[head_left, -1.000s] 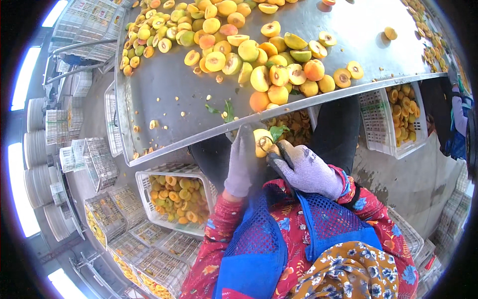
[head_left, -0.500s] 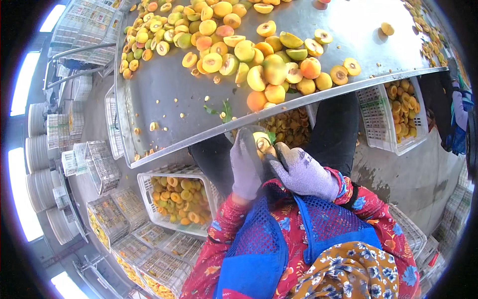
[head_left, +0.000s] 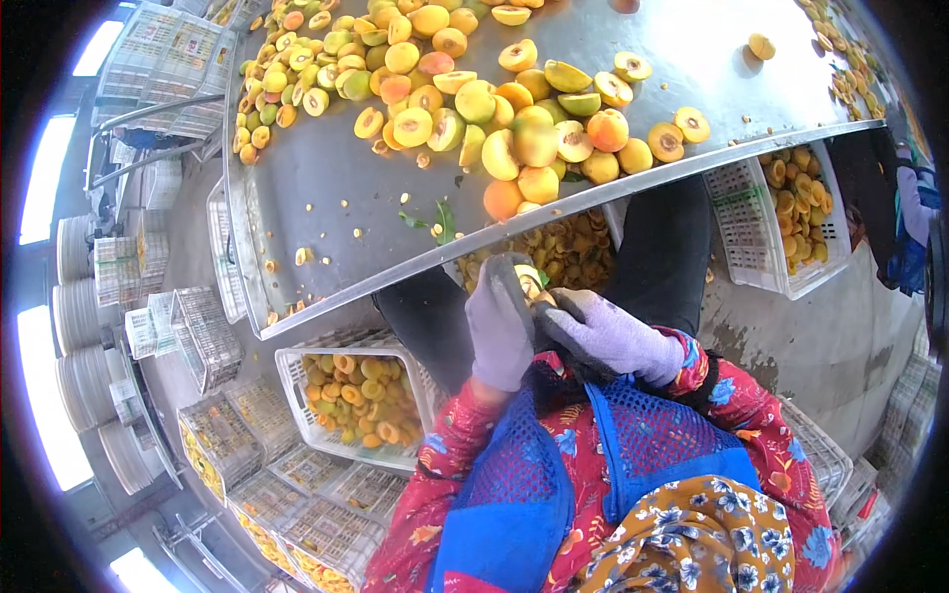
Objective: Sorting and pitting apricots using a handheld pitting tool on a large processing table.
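Just below the table's front edge, my left hand [head_left: 498,321], in a lilac glove with dark palm, is closed around a cut apricot half [head_left: 530,283]. Part of its pale cut face shows between the fingers. My right hand [head_left: 605,334], gloved alike, is closed with its fingertips against the fruit; whatever they pinch is too small to make out. Whole and halved apricots [head_left: 534,135] lie heaped on the metal table [head_left: 346,188] in front of me. Beneath the hands, partly hidden by them and the table edge, are more cut apricots [head_left: 568,247].
White crates of apricots stand on the floor, one at lower left [head_left: 287,381] and one at right [head_left: 727,212]. Stacked crates [head_left: 287,494] are farther left. The table's raised metal rim [head_left: 415,259] runs just beyond my hands. Another person's sleeve [head_left: 914,203] shows at far right.
The apricot half has turned in my left hand, so less of its cut face shows. My right hand has tilted slightly and stays against the fruit.
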Action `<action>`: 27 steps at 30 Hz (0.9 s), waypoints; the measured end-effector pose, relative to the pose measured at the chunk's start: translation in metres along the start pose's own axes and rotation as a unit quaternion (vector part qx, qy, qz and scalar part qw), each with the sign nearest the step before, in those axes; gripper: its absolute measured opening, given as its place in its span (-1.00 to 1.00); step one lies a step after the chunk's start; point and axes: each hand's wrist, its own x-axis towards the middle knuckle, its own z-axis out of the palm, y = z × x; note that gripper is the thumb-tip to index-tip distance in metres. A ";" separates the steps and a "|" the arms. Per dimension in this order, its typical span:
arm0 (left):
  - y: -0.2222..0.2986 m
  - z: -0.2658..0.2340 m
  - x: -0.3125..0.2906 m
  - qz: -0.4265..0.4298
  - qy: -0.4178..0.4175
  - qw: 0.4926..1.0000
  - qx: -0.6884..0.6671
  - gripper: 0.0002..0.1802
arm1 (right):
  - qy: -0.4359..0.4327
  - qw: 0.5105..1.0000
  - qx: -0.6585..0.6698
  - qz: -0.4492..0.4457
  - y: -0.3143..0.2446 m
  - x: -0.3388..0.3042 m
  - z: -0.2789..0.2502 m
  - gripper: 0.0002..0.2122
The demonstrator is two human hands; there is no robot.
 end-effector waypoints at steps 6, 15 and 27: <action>0.015 -0.002 0.002 -0.048 -0.033 0.998 -0.024 -0.76 | -0.070 0.852 0.445 0.267 -0.019 0.005 -0.019 -0.66; 0.001 -0.005 0.016 0.025 -0.095 0.992 -0.075 -0.53 | 0.121 0.987 0.085 0.058 -0.006 -0.003 0.005 -0.77; -0.008 0.007 -0.002 0.163 0.004 0.975 0.151 -0.56 | 0.077 0.996 0.032 0.026 -0.002 -0.005 0.021 -0.58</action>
